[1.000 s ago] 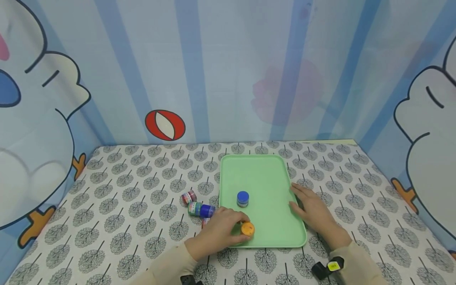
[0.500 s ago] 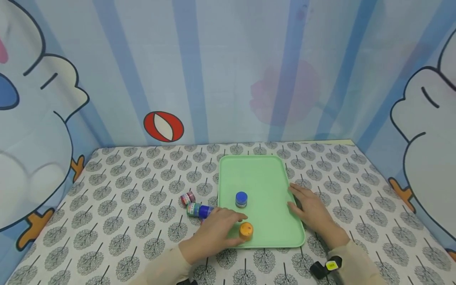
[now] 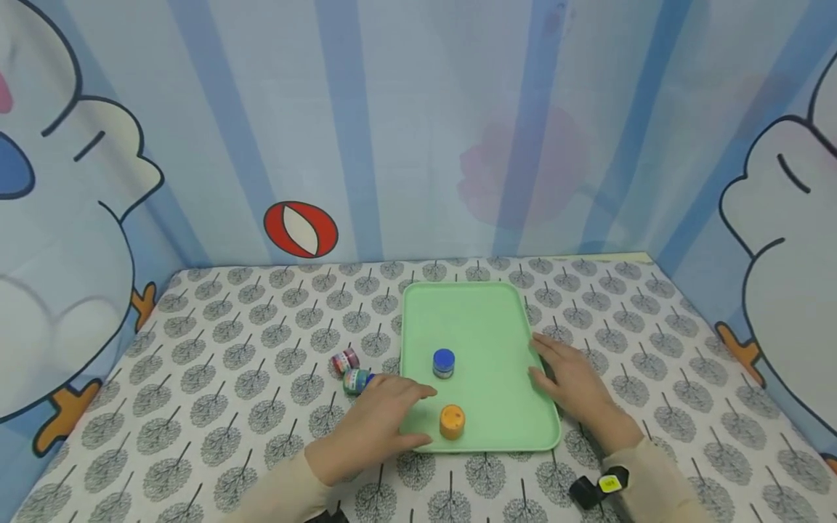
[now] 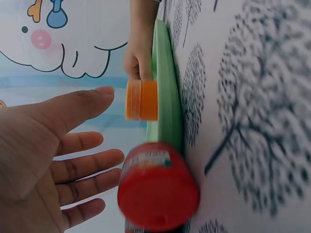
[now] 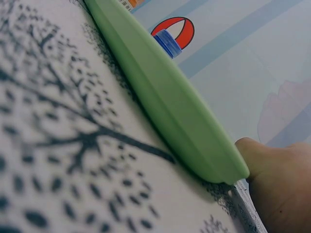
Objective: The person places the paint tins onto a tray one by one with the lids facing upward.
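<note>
My left hand is spread with thumb and fingers apart, holding nothing, just left of an orange paint jar. That jar stands upright on the front part of the green tray. Behind it on the tray, a blue-lidded jar is upright too. In the left wrist view, a red-lidded jar lies on its side beside the tray, below the open fingers; the hand hides it from the head camera. My right hand rests against the tray's right rim with its fingers extended.
Left of the tray, a small red jar and a green jar lie on the tree-patterned cloth. Part of a blue item beside the green one is covered by the left hand. A printed curtain hangs behind the table.
My left hand has let go of the orange jar, opened, and drawn back to the left. The jar stays standing on the tray. My right hand keeps its place at the rim.
</note>
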Action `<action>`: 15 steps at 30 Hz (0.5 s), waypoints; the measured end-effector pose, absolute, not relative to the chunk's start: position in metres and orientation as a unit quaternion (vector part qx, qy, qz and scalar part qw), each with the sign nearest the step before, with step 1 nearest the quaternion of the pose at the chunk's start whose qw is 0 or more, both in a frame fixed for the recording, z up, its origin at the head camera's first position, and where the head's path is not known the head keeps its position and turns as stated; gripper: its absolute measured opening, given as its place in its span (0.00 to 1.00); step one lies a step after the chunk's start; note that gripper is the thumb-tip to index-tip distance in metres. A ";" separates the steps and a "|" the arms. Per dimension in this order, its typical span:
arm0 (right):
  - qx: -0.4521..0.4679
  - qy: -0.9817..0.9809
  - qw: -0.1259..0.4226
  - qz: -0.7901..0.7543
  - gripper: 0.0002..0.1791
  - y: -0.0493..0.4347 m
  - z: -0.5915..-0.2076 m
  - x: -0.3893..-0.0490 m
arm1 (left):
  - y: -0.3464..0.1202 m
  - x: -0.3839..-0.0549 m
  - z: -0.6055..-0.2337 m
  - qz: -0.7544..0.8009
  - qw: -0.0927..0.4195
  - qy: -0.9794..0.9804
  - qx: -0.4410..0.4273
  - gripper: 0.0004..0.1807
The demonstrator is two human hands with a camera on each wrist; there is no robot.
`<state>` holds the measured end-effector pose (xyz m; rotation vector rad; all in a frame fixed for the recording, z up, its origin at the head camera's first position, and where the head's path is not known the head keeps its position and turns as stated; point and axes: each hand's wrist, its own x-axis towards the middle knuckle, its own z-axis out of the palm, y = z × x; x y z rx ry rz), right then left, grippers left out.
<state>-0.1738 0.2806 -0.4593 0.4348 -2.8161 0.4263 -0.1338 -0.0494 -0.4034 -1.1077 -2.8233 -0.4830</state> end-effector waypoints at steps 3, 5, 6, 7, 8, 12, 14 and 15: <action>0.152 -0.968 0.135 0.145 0.29 0.281 -0.459 -0.174 | -0.057 -0.133 -0.405 -0.157 0.046 -0.918 -0.361 0.32; 0.157 -0.966 0.140 0.148 0.29 0.280 -0.457 -0.173 | -0.063 -0.131 -0.406 -0.155 0.050 -0.918 -0.361 0.31; 0.159 -0.966 0.140 0.150 0.29 0.280 -0.457 -0.173 | -0.066 -0.131 -0.407 -0.155 0.052 -0.918 -0.361 0.31; 0.161 -0.965 0.140 0.153 0.29 0.279 -0.456 -0.173 | -0.068 -0.130 -0.408 -0.157 0.054 -0.918 -0.360 0.31; 0.163 -0.964 0.139 0.157 0.28 0.279 -0.456 -0.173 | -0.071 -0.129 -0.408 -0.160 0.055 -0.918 -0.359 0.31; 0.165 -0.963 0.128 0.169 0.27 0.277 -0.454 -0.171 | -0.078 -0.127 -0.409 -0.163 0.070 -0.918 -0.356 0.31; 0.166 -0.963 0.124 0.173 0.27 0.277 -0.454 -0.171 | -0.081 -0.126 -0.409 -0.158 0.079 -0.917 -0.357 0.30; 0.166 -0.963 0.123 0.173 0.27 0.277 -0.455 -0.171 | -0.083 -0.125 -0.409 -0.154 0.084 -0.917 -0.358 0.30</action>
